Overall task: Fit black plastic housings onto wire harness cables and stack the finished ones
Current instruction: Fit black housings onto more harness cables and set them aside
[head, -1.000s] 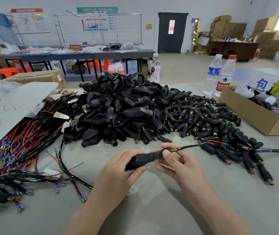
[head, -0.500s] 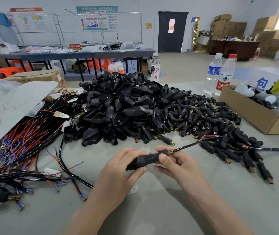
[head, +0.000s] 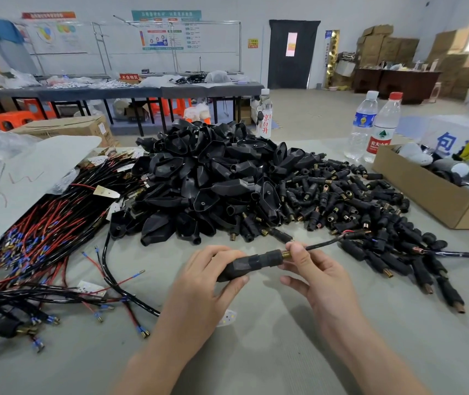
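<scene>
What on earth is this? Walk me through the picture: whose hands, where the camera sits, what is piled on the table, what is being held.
There is no machine here. A person wears a wide-angle camera on the head, so you look forward and down at their own two bare hands.

The left hand grips a black plastic housing. The right hand pinches the black cable just where it leaves the housing's brass-coloured end.

On the grey table lie, at the left, a heap of wire harnesses with red and black wires and blue-sleeved ends; in the middle, a big pile of wide black shells; to its right, a spread of small black sleeves with brass tips. At the far right stand two water bottles and an open cardboard box.
</scene>
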The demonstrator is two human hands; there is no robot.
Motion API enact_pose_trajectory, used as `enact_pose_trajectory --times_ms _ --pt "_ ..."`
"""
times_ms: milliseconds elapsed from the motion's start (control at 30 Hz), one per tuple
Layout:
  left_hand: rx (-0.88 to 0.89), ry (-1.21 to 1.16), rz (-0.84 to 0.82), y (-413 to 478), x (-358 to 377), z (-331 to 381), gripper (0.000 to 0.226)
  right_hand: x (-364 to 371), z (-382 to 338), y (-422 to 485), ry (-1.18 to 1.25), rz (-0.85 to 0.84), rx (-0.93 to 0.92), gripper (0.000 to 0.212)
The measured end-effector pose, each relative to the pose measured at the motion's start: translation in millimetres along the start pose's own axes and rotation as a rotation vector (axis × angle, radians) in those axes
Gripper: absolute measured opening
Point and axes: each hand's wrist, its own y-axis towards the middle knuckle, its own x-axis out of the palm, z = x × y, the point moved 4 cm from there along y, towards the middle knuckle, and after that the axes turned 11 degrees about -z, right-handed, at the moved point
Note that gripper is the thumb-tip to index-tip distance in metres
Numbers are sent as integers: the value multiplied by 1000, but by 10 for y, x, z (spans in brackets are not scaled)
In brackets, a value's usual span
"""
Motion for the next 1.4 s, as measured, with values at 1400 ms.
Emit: enact_pose_trajectory --times_ms 1400 --pt "-32 91 -74 -17 107 -21 30 -90 -54 7 -182 117 -126 22"
